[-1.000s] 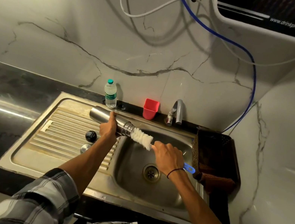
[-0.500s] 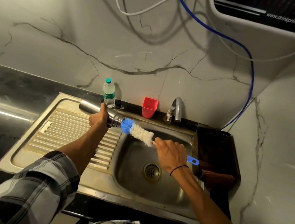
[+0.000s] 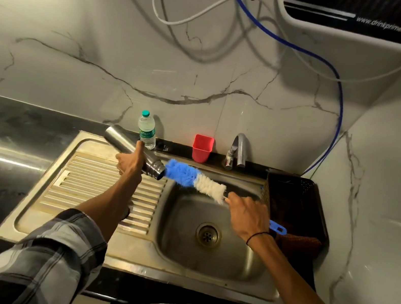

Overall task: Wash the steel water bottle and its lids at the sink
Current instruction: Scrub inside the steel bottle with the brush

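Observation:
My left hand point(image 3: 130, 162) grips the steel water bottle point(image 3: 120, 142) near its neck, holding it almost level above the ribbed drainboard point(image 3: 86, 185) with the mouth toward the basin. My right hand point(image 3: 246, 217) is closed on the blue handle of a bottle brush point(image 3: 197, 179). The brush's blue and white bristles are nearly all outside the bottle; only the blue tip sits at the mouth. The lids are hidden behind my left forearm.
The steel sink basin point(image 3: 241, 261) with its drain point(image 3: 208, 235) lies below the brush. At the back stand a small plastic water bottle point(image 3: 147, 130), a red cup point(image 3: 202, 148) and the tap point(image 3: 237, 151). A dark basket point(image 3: 294, 206) sits right of the basin.
The brush has slid out of the bottle to the right, so its blue bristles now show. The bottle has moved up and to the left.

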